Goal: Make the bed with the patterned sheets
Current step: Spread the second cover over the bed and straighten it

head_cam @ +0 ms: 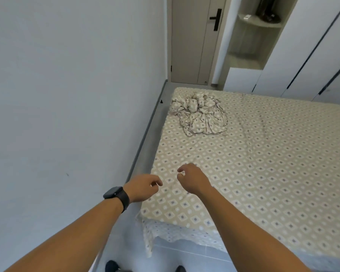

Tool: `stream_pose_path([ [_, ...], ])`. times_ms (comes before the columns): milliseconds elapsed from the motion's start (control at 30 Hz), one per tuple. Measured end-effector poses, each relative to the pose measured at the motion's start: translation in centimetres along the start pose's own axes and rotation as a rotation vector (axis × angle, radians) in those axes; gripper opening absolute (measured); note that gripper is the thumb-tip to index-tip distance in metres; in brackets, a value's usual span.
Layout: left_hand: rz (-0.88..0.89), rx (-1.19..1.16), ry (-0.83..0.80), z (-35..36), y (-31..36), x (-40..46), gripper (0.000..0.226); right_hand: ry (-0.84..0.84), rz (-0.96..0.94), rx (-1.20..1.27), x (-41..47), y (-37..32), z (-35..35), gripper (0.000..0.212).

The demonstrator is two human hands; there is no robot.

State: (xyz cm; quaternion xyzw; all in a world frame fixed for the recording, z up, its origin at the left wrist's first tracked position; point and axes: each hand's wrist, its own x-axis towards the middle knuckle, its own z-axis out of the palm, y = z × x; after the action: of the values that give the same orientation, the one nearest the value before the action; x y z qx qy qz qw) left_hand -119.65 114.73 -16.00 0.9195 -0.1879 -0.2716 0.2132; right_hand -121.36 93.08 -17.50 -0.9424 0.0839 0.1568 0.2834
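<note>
Spread across the bed [185,230]: patterned sheet [263,173], beige with small diamonds, mostly flat, faint creases running toward one o'clock. Long axis of the mattress from the near corner at six o'clock up toward twelve, alongside the wall [67,95] at nine o'clock. Near corner of the sheet loose, draped over the edge at about six o'clock, not tucked.

Farther up, at twelve o'clock from the hands and well apart from them: crumpled bundle [201,113] of the same pattern, close to the far left corner, resting on the sheet.

Nearer in, just above the sheet by the left edge: left hand [143,188], fingers loosely curled, holding nothing; right hand [192,178], fingers likewise loosely curled, empty. Contact with the fabric not clear for either. Hands near each other, right one slightly farther up the bed, so marginally closer to the bundle; left one closer to the wall-side edge. Dark watch [116,195] on the left wrist.

Beyond the bed: door [192,40] at twelve o'clock, wardrobe [302,55] at one to two o'clock.

Likely next: a reach forward along the long axis toward twelve o'clock for the bundle, or a tuck at the loose corner.
</note>
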Motion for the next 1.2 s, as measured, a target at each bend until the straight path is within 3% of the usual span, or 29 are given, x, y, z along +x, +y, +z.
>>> stream_pose_path([
  [267,0.331,0.193,-0.268,-6.0,-2.4,12.1,0.029,0.341,0.388,0.226,2.9,-1.6,-0.2,0.035],
  [500,0.62,0.338,-0.481,-7.6,2.6,18.4,0.031,0.564,0.556,0.255,0.3,-2.8,-0.2,0.032],
  [667,0.736,0.321,-0.538,-7.6,5.2,22.2,0.03,0.624,0.63,0.241,2.8,-2.3,-1.4,0.031],
  [833,0.676,0.456,-0.575,-10.2,3.2,28.4,0.031,0.57,0.588,0.239,9.2,-3.6,-2.4,0.032],
  [1067,0.305,0.065,-0.563,-12.5,-0.9,42.4,0.024,0.517,0.619,0.229,21.6,-2.0,-4.9,0.031],
  [1200,0.156,0.1,-0.5,-11.9,-6.0,52.9,0.019,0.4,0.719,0.238,32.3,0.1,-3.0,0.03],
])
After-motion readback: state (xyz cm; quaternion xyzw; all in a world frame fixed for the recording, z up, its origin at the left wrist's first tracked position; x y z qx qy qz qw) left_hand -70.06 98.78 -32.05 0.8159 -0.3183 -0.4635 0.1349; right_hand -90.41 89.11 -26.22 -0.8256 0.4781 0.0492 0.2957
